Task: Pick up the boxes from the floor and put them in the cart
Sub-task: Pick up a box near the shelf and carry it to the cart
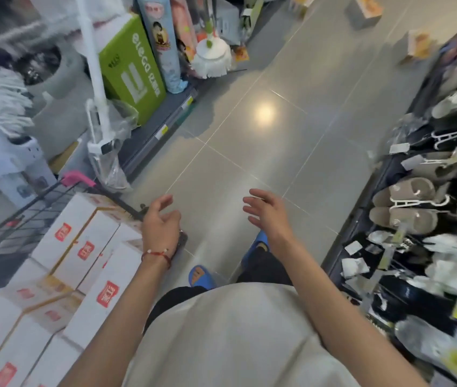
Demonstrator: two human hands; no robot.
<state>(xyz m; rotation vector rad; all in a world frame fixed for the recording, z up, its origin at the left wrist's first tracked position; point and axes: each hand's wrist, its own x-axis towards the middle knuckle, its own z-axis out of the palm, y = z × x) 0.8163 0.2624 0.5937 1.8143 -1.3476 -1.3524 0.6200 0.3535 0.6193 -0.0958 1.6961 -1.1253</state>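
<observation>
Several white boxes (82, 252) with red labels and yellow tape fill the black wire cart (26, 213) at the lower left. My left hand (161, 222) hovers by the cart's right edge, fingers loosely curled, holding nothing. My right hand (266, 210) is held out over the grey floor, fingers relaxed and empty. Far up the aisle more boxes lie on the floor: one (364, 11) at the top, another (417, 47) near the right shelf.
A left shelf (163, 127) holds a green carton (132, 68), mops and a white pole. A slipper rack (417, 208) lines the right side. The grey tiled floor (249, 152) runs between them. My blue slippers (202, 276) show below my hands.
</observation>
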